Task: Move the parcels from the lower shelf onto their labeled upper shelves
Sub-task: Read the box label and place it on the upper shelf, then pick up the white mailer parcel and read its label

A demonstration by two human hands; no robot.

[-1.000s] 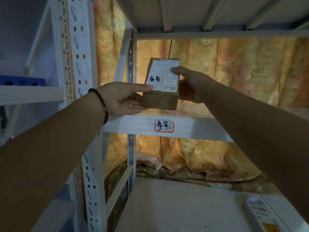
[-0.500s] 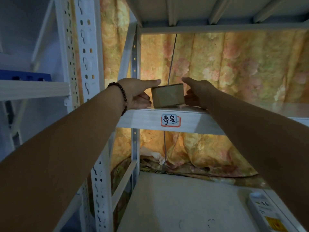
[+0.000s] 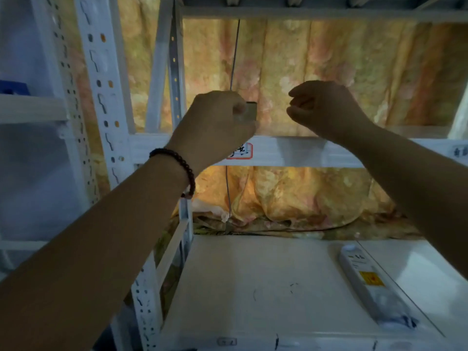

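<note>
Brown parcel [image 3: 249, 111] on upper shelf [image 3: 291, 150], left hand [image 3: 215, 125] overlapping it

Dim light. Backlit floral yellow-orange curtain [image 3: 329, 72] is hung behind white perforated steel racking [image 3: 101, 79]; pale wall seen at far left.

A small brown parcel [image 3: 249, 111] stands on the upper shelf [image 3: 298, 150], mostly hidden behind the left hand [image 3: 215, 125], which is loosely curled in front of it. The right hand [image 3: 326, 107] hangs to the right, fingers bent, holding nothing. A red-framed label [image 3: 241, 151] sits on the shelf edge. On the lower shelf [image 3: 253, 274], near right, lies a long white parcel [image 3: 372, 285].
</note>
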